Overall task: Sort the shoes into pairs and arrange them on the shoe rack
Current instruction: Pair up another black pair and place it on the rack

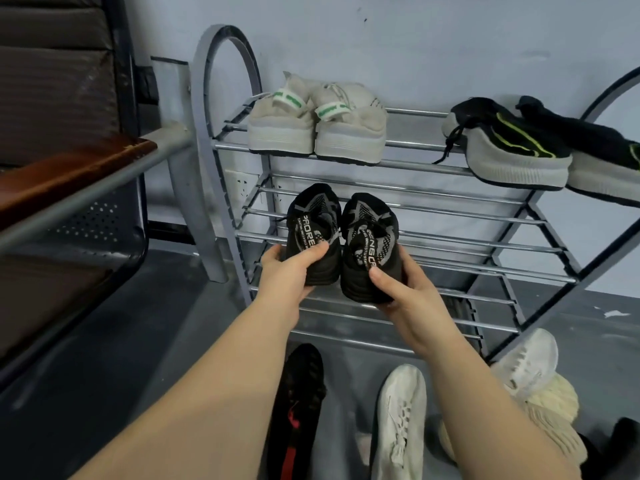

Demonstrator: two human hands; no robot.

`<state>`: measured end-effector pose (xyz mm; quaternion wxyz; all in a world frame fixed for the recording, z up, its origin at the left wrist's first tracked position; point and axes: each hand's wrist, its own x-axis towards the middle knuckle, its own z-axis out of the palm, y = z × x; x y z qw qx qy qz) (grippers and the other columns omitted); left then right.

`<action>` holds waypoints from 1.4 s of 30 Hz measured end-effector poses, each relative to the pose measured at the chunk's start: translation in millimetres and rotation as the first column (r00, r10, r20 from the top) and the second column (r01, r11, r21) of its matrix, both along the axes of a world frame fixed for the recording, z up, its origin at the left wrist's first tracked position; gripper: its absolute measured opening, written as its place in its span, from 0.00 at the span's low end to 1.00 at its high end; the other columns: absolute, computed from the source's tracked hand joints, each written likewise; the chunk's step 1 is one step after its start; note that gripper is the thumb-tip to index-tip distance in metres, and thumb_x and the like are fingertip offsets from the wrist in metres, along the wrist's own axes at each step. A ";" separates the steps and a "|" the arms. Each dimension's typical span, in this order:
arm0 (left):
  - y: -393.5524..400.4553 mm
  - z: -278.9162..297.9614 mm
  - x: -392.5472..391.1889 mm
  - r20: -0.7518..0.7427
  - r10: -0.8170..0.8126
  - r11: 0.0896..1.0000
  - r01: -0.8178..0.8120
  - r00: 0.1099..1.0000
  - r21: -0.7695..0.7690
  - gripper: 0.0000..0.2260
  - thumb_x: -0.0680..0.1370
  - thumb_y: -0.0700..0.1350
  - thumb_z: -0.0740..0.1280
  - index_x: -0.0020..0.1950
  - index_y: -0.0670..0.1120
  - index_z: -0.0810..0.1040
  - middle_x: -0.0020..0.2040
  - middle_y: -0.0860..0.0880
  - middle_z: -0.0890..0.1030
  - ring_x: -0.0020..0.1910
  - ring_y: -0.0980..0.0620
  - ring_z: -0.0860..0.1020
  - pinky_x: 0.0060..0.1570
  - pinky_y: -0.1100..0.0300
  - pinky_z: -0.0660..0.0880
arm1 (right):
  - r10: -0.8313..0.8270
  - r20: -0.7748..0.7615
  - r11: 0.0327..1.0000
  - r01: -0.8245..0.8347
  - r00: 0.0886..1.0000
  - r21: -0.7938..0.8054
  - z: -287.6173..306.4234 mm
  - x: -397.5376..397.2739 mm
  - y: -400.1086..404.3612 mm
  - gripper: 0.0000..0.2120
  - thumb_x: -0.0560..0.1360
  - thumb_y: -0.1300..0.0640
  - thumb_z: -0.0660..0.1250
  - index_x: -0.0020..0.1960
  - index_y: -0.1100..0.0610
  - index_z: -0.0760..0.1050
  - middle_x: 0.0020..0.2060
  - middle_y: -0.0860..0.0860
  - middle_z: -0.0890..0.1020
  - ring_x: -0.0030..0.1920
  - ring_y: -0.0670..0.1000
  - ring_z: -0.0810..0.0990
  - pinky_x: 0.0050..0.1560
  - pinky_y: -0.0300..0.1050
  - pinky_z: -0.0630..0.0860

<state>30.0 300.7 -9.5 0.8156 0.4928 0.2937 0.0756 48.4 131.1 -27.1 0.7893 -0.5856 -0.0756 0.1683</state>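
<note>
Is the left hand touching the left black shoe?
Touching. The head view shows the left hand gripping the heel of the left black shoe, thumb over its top and fingers beneath the sole.

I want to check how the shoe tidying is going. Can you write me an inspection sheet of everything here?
Surface: grey floor, metal rack against the wall.
Job's things: beige pair side by side on the top shelf; black-green pair at its right end; black pair held at the middle shelf.
Clutter: on the floor, black-red shoe, white shoe, second white shoe, cream shoe.
Hands: left hand grips the left black shoe, right hand grips the right one.
Cables: nothing seen.
Surroundings: pale wall, wall socket behind the rack, bench at left.
</note>
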 end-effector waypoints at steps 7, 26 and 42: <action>16.2 -14.4 3.3 -0.017 0.099 0.979 -0.094 0.995 0.178 0.38 0.66 0.34 0.76 0.71 0.46 0.62 0.61 0.47 0.75 0.59 0.46 0.77 0.64 0.48 0.72 | -0.016 0.135 0.973 0.047 0.991 -0.228 -5.7 6.6 26.4 0.39 0.67 0.64 0.75 0.72 0.46 0.63 0.58 0.40 0.79 0.54 0.34 0.79 0.50 0.27 0.75; 16.5 -20.0 35.4 -0.035 0.366 0.851 -0.319 0.930 0.418 0.26 0.72 0.45 0.72 0.68 0.48 0.69 0.68 0.48 0.67 0.64 0.48 0.71 0.56 0.60 0.67 | 0.114 0.263 0.700 0.110 0.958 -0.705 3.4 73.2 46.5 0.38 0.69 0.40 0.70 0.75 0.44 0.60 0.70 0.43 0.70 0.74 0.49 0.61 0.73 0.49 0.60; 19.6 -18.7 21.3 -0.221 0.174 0.684 0.044 0.960 0.728 0.30 0.78 0.53 0.63 0.77 0.54 0.54 0.75 0.46 0.60 0.74 0.44 0.59 0.71 0.48 0.60 | 0.014 0.511 0.375 0.470 0.859 -0.799 -8.2 35.5 59.6 0.36 0.75 0.40 0.63 0.76 0.56 0.57 0.73 0.55 0.65 0.74 0.54 0.60 0.75 0.55 0.54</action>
